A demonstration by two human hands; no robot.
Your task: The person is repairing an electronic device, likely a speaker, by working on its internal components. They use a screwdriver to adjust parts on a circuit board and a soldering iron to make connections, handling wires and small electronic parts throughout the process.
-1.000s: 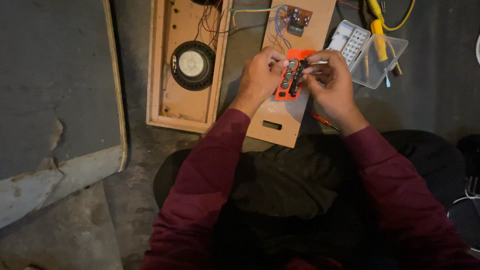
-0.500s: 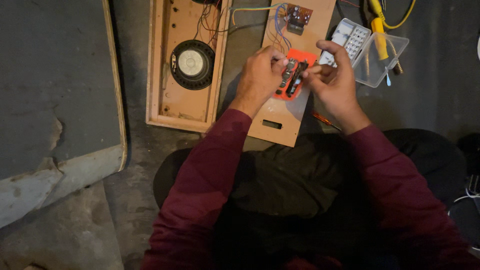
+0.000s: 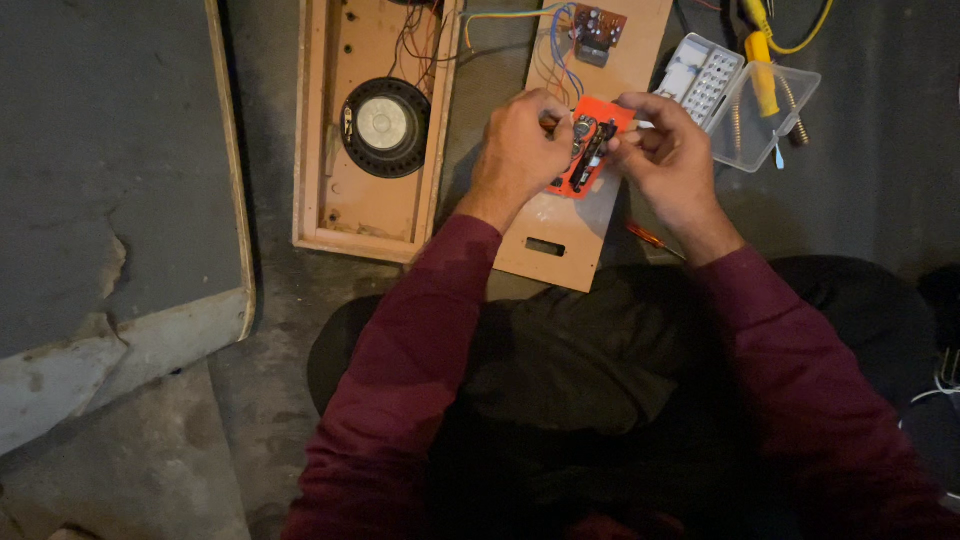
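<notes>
Both hands are closed on one small orange circuit board [image 3: 588,145]: left hand [image 3: 520,150] at its left edge, right hand [image 3: 668,160] at its right. It is held tilted above a wooden panel [image 3: 560,235], between a speaker box [image 3: 372,125] and a clear plastic case [image 3: 775,125]. Dark components dot its face.

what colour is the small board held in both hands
Orange-red small circuit board, seen in the head view.

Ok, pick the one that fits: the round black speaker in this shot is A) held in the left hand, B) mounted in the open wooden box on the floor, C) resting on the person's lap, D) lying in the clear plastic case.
B: the speaker sits inside the wooden box, left of both hands, which hold an orange circuit board.
</notes>
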